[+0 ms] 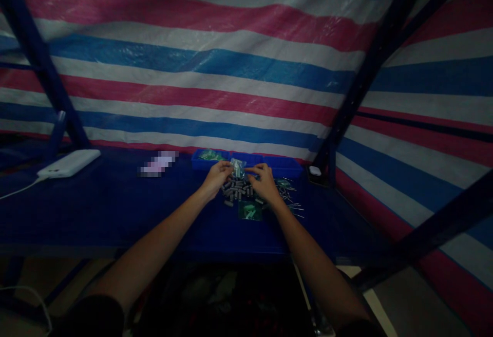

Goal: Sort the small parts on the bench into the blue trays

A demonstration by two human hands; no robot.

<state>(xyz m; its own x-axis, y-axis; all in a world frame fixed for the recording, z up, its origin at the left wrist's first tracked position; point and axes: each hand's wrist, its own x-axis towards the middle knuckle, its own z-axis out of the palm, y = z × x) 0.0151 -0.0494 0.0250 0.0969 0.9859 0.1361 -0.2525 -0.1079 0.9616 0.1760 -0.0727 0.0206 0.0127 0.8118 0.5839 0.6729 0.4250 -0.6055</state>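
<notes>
Above a pile of small dark grey cylinders [236, 191], a small clear plastic bag [238, 166] with pale pieces inside is held up between my hands. My left hand [217, 176] pinches the bag's left side. At its right edge, the bent fingers of my right hand [263, 181] close in on the bag; the exact grip of the fingertips is hard to make out in the dim light. A flat clear bag with green pieces [250, 211] lies on the table just below the pile. Thin metal pins [296, 208] are spread to the right of my right hand.
Behind my hands stands a blue compartment tray [283, 163], with bagged green pieces [211, 155] in its left section. A white power bank [70, 163] with a cable lies at the left of the blue table [115, 213]. A small white case [315, 171] sits near the right frame post.
</notes>
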